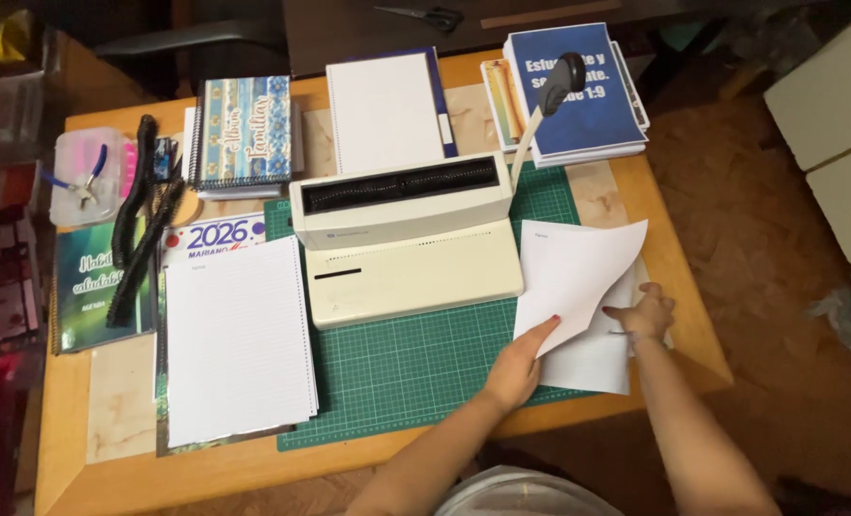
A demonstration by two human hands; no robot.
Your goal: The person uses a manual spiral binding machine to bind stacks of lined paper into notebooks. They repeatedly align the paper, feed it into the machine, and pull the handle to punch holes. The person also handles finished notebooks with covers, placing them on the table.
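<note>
My left hand [519, 361] pinches the lower left edge of a few white sheets [573, 272] and lifts them off the paper stack [592, 361] at the right of the green cutting mat [416, 358]. My right hand [643, 312] rests on that stack, partly under the raised sheets. A cream binding machine [406, 244] with a black-knobbed lever [561, 84] stands just left of the sheets.
A punched white page stack [237, 339] lies at the mat's left. Spiral notebooks [244, 134] and a blue-covered booklet pile [578, 91] line the far edge. Black binding combs [140, 225], a dark green agenda [96, 287] and a tub with pliers [86, 177] sit at the left.
</note>
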